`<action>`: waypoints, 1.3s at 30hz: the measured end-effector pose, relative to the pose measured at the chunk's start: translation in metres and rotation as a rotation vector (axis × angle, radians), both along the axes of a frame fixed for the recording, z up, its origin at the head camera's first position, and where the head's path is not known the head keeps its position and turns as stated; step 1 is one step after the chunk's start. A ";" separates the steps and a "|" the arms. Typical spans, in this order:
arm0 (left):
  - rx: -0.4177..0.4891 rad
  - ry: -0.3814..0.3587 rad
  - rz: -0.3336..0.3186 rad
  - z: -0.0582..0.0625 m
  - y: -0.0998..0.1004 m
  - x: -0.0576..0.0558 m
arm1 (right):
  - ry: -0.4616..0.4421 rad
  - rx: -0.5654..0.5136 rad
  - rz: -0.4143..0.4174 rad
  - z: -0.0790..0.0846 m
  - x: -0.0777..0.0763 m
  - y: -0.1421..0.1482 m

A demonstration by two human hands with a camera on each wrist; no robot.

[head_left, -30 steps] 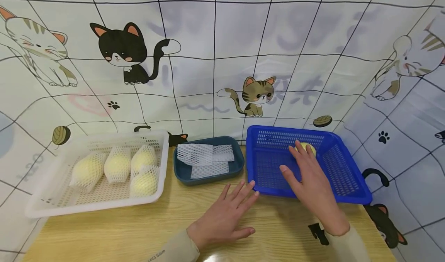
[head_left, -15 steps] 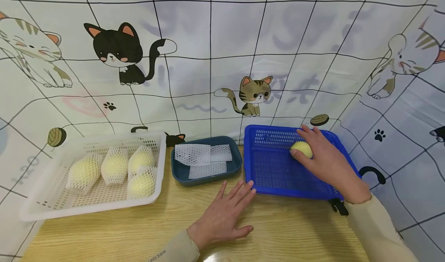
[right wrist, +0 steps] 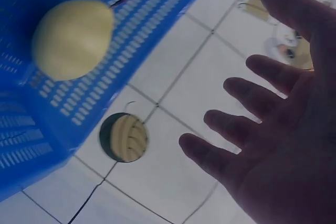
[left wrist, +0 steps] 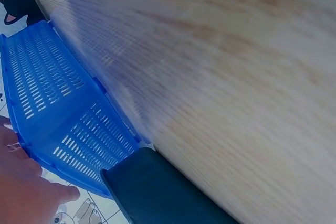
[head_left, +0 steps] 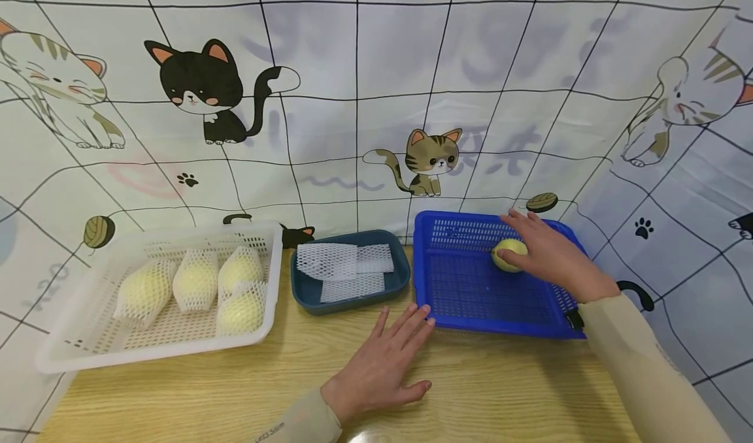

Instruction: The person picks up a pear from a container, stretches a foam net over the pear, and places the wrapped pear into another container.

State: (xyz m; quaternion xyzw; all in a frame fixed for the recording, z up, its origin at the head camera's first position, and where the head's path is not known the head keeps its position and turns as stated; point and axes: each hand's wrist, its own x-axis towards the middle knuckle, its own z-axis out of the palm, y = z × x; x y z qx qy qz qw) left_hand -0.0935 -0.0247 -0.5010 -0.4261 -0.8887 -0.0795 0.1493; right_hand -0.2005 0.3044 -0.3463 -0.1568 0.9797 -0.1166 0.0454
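Note:
A pale yellow pear with a short dark stem sits in the blue basket, near its back wall. Over the basket's right side is my right hand, fingers spread, its thumb overlapping the pear in the head view. The right wrist view shows that hand apart from the pear, holding nothing. My left hand lies palm down with straight fingers, its fingertips by the basket's front left corner. In the teal tray lie white foam net sleeves.
At the left stands a white basket with several net-sleeved pears in it. The wooden table runs along the front. A cat-print tiled sheet rises directly behind the containers.
My right hand has moved right, so more of the pear shows in the head view; over the last half second it shifts only slightly. My left hand has stayed in place.

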 end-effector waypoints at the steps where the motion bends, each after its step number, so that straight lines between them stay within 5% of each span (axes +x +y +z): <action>1: 0.000 0.003 0.000 0.001 0.000 0.000 | -0.005 0.014 -0.002 -0.002 -0.003 0.002; 8: -0.015 0.027 0.000 0.003 0.002 -0.001 | -0.070 0.130 -0.052 -0.014 -0.028 0.005; 20: -0.095 0.035 0.007 0.010 0.005 -0.003 | -0.201 0.090 -0.075 -0.036 -0.052 0.016; 39: -0.130 0.019 0.018 0.012 0.004 -0.003 | -0.184 0.033 -0.089 -0.072 -0.074 0.031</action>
